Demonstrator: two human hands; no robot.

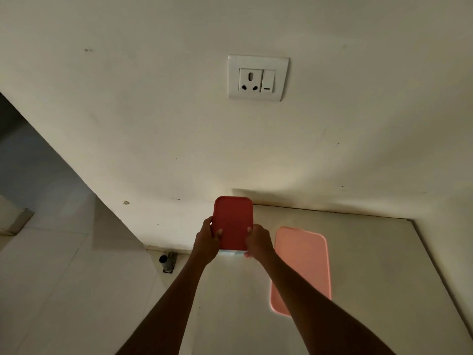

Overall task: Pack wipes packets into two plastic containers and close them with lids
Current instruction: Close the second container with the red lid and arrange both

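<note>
A container with a dark red lid point(234, 221) sits at the far left of the table, close to the wall. My left hand point(208, 238) grips its left side, and my right hand point(258, 239) grips its right side, thumbs resting on the lid. A sliver of the clear container body point(231, 253) shows below the lid's near edge. A second container with a pale pink lid point(303, 262) lies to the right, partly hidden by my right forearm. No wipes packets are visible.
The off-white table point(371, 265) meets the wall at the back and ends on the right. A socket with a switch point(258, 78) is on the wall above. Left of the table, a metal pipe stub point(166, 261) stands on the tiled floor.
</note>
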